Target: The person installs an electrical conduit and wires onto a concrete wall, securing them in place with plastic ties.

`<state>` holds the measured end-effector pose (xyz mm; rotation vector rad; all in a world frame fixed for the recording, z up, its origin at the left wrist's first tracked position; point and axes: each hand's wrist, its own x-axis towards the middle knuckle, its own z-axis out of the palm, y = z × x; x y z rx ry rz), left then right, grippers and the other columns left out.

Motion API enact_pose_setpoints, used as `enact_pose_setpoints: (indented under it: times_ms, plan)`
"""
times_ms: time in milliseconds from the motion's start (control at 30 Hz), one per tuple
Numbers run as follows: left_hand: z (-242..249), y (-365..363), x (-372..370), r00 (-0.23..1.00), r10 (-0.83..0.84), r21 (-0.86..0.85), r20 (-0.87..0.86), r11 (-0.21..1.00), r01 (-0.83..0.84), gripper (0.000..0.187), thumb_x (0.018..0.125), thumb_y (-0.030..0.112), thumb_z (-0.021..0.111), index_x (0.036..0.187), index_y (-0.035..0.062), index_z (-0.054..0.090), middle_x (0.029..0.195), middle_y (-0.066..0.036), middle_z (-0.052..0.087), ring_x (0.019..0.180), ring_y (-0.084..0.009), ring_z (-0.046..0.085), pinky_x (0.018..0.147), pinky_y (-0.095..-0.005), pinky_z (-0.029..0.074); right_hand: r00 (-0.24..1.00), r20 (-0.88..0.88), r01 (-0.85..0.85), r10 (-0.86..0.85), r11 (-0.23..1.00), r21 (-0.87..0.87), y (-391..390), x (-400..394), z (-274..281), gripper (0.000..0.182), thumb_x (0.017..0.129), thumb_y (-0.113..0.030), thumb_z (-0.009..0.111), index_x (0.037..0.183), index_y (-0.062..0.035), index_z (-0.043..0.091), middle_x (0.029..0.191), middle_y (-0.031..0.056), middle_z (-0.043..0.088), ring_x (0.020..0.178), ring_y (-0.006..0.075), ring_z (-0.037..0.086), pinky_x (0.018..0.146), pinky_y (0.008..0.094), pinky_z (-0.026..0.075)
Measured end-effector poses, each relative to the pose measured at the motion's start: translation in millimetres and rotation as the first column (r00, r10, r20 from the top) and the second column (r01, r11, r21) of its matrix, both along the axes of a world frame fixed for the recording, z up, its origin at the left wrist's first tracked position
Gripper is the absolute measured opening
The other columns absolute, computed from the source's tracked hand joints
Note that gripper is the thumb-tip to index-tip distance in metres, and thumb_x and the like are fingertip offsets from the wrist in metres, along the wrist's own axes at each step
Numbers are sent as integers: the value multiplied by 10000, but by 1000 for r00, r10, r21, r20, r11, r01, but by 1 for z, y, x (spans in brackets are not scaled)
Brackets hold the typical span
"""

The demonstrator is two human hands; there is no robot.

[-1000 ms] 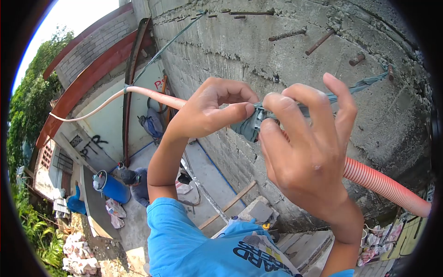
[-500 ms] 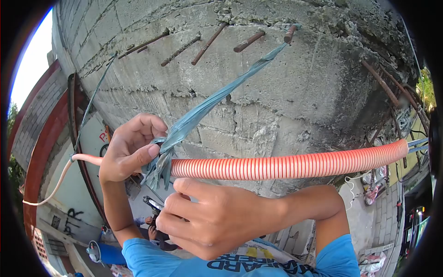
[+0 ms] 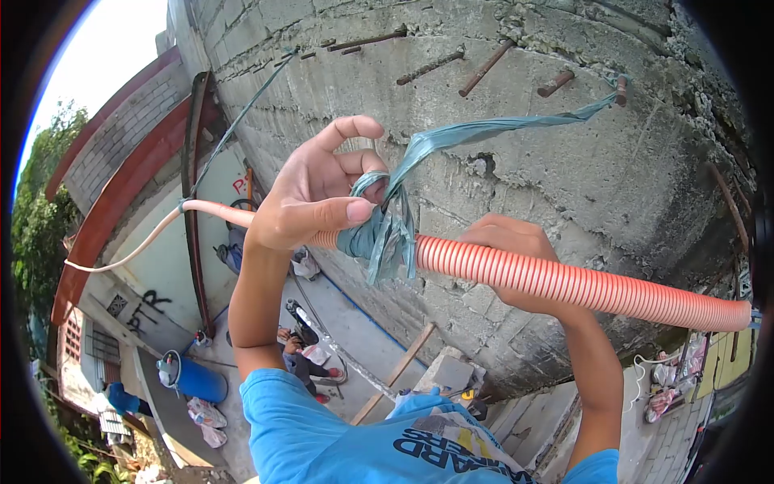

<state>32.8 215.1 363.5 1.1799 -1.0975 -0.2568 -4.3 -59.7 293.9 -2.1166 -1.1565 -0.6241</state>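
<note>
A ribbed orange conduit (image 3: 564,288) crosses in front of me. Teal plastic strip (image 3: 375,234) is wrapped around it and runs up to a rusty rebar stub (image 3: 621,90) in the concrete wall. At the wrapping, my left hand (image 3: 310,194) has its thumb and a finger closed on a loop of the strip, with the other fingers curled above. My right hand (image 3: 516,258) is behind the conduit, just right of the wrapping; the conduit hides part of it, and its fingertips do not show.
More rebar stubs (image 3: 486,68) stick out of the wall (image 3: 532,177). At left, a second teal tie (image 3: 242,121) holds the conduit's thinner end. Far below are a seated person (image 3: 302,363), a blue barrel (image 3: 197,377) and a wooden plank (image 3: 395,375).
The view has shifted, showing more ground below. My right hand has moved from below and in front of the conduit to behind it. The teal strip to the rebar now sags slightly.
</note>
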Motion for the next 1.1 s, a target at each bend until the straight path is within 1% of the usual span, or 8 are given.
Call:
enact_pose_setpoints:
  times_ms: [200,367,567,700,800,933,1000,1100]
  plan:
    - [3,1,-9,896,410,224,170,869,-441,329,910,165,595,1172,15,463,670,26,520,590,-61,446,521,-214,336,816,-451,-57,361,827,559,25,4,27,402,901,-375,607,1067,-10,637,918,104,645,783,166,623,704,294,528]
    - [23,3,1,742,262,512,617,582,-631,201,800,33,542,983,-30,597,677,51,527,579,-69,441,516,-236,356,575,-386,-105,722,532,840,51,15,47,474,902,-450,582,1070,-8,619,951,84,627,949,152,568,847,317,460]
    - [-6,27,11,891,402,-87,212,915,-393,288,885,142,566,1117,-30,561,792,-5,533,804,-147,565,808,-317,464,671,-345,-27,656,486,873,54,16,58,357,942,-363,554,973,-15,626,879,51,633,829,123,603,748,270,492]
    - [-22,31,-15,994,35,-609,100,792,33,356,950,284,503,1129,-21,542,706,-12,517,692,-175,563,800,-370,471,578,-400,-51,711,522,852,41,21,51,349,953,-357,530,1021,-21,591,874,57,627,758,127,621,677,249,520]
    - [-26,54,-15,826,470,-471,311,831,-295,424,951,416,490,1059,7,532,647,16,423,580,-139,455,794,-392,396,555,-396,-89,731,526,846,49,20,46,315,942,-302,559,1080,-19,574,919,61,631,795,134,628,697,263,528]
    - [-29,3,-70,49,866,-472,497,317,-823,673,768,664,614,690,-1,544,558,4,379,502,-126,385,479,-236,257,637,-371,-253,676,637,728,56,13,47,423,801,-155,723,1157,10,564,1060,92,618,954,167,603,810,316,516]
    - [-21,-4,-82,140,599,-198,789,464,-863,509,697,456,789,709,8,547,601,-20,474,542,-88,480,468,-224,318,655,-466,-278,594,764,583,61,16,47,401,794,-143,724,1131,20,577,1056,82,612,959,154,589,836,331,508]
    - [-14,-20,-83,168,643,-29,747,284,-958,478,672,472,764,755,34,591,631,-73,513,603,-226,515,566,-339,359,654,-509,-264,560,799,540,67,16,48,338,787,-51,684,1088,36,554,957,89,622,870,140,602,817,299,497]
